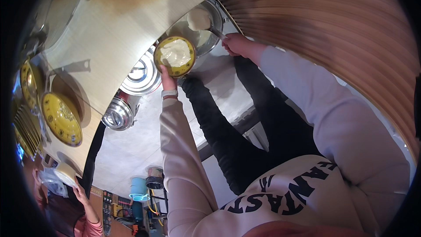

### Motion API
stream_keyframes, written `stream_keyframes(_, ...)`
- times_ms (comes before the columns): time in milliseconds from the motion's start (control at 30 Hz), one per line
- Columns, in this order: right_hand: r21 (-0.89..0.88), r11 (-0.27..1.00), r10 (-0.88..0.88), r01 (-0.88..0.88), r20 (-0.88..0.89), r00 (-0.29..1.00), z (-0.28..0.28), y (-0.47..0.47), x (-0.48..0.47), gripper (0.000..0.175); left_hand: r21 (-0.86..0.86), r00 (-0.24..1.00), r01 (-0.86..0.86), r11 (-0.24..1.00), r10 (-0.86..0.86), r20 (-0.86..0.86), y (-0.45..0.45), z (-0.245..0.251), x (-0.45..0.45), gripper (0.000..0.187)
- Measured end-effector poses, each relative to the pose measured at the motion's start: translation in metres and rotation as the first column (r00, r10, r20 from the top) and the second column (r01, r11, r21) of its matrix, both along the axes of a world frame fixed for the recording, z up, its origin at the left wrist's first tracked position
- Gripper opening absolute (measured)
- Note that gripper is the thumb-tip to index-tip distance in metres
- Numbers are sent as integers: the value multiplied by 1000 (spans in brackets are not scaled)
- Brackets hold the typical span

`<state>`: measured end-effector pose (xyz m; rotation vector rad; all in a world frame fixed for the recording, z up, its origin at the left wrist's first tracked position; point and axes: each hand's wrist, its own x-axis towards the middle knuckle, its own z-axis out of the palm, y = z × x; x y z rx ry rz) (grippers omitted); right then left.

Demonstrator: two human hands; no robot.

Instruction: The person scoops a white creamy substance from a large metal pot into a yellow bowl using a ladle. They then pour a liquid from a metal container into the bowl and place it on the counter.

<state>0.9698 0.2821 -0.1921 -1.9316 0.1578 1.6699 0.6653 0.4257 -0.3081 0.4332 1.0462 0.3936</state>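
My left hand holds a yellow patterned bowl by its near rim. A thick white food lies in it. My right hand grips the handle of a ladle. The ladle's head carries a pale, creamy mass above a large metal pot. More of the pale food shows inside the pot, whose left side is partly hidden by the bowl and the counter's edge.
Lidded metal pots stand on the floor below the counter. Another yellow bowl and a stack of plates sit on the counter. At lower left, another person's hand holds a round pale container. A wooden slatted surface curves along my right.
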Motion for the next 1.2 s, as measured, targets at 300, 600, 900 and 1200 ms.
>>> stream_keyframes(300, -100, 973, 221, -210, 123, 968, 73, 9, -20, 22, -45, 993, 48, 998, -42, 113, -29, -6, 82, 77)
stream_keyframes(600, -440, 523, 681, -730, 731, 48, 76, 6, -27, 19, -48, 986, -125, 991, 130, 108, -42, 4, 64, 73)
stream_keyframes(900, -33, 999, -22, 21, -23, 1000, 29, 3, -26, 26, -37, 979, -195, 980, 196, 45, -45, 27, -11, 77)
stream_keyframes(1200, -205, 644, -710, 737, -518, 477, -210, 100, -96, 23, 55, 980, -197, 979, 197, -2, -48, 71, -71, 86)
